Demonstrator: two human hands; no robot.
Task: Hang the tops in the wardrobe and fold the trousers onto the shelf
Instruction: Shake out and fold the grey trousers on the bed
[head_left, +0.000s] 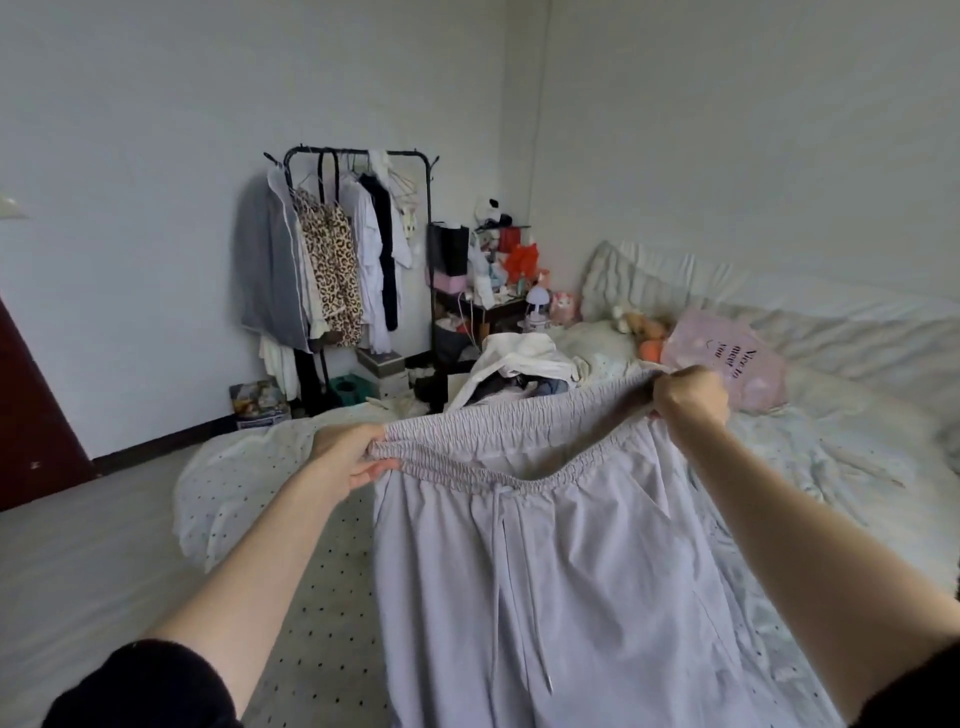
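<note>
As both hands stretch its elastic waistband over the bed (831, 467), the left hand (349, 457) and right hand (691, 397) pinch the lilac trousers (545, 571); thin, limp cloth, probably light, best held at the waistband corners.

Lilac trousers (545, 561); leopard-print dress (332, 270); pink pillow (727, 364), black lettering; white bedsheet (311, 597), black dots.
</note>
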